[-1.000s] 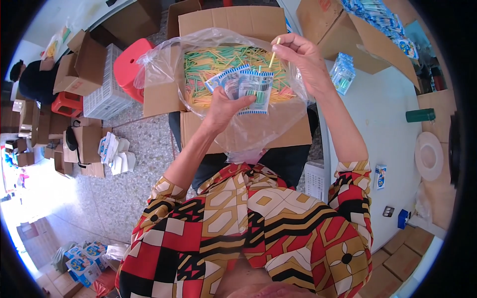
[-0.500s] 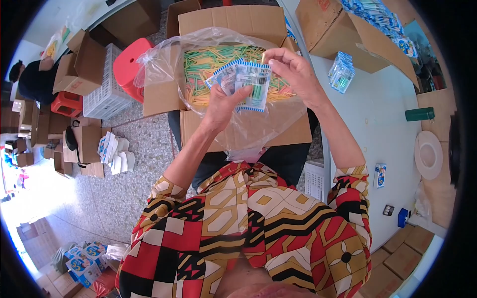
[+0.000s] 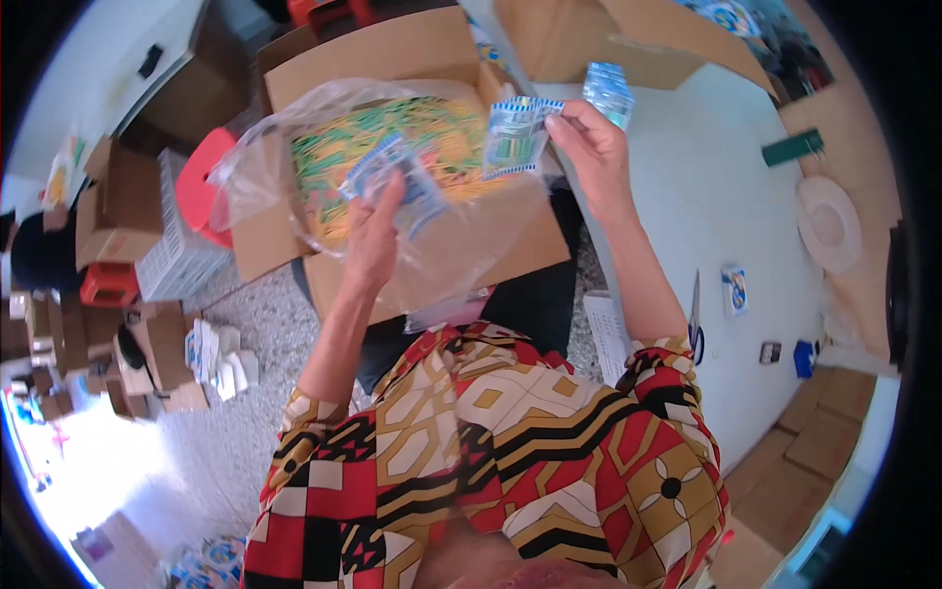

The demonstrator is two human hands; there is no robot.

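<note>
My left hand (image 3: 373, 236) grips a few blue and white plastic packets (image 3: 404, 188), slightly blurred, over the near left part of an open carton (image 3: 520, 228). Inside that carton, lined with clear plastic film (image 3: 245, 177), lie heaps of thin green, yellow and pink sticks (image 3: 442, 123). A single packet (image 3: 515, 139) with green sticks showing through is pinched by its upper right corner between the thumb and fingers of my right hand (image 3: 594, 152). This hand is over the carton's right edge, close to a pile of similar packets (image 3: 608, 90) on the white table.
The white table (image 3: 677, 187) on the right bears scissors (image 3: 697, 329), a lone packet (image 3: 734, 290), a green cylinder (image 3: 793, 147) and a big carton (image 3: 648, 49) at its far end. A red stool (image 3: 203, 187) and a grey crate (image 3: 182, 240) stand left of the carton.
My right hand has drawn one packet away from those in my left hand, to the right. The view has shifted, so the carton sits farther left and the scissors show.
</note>
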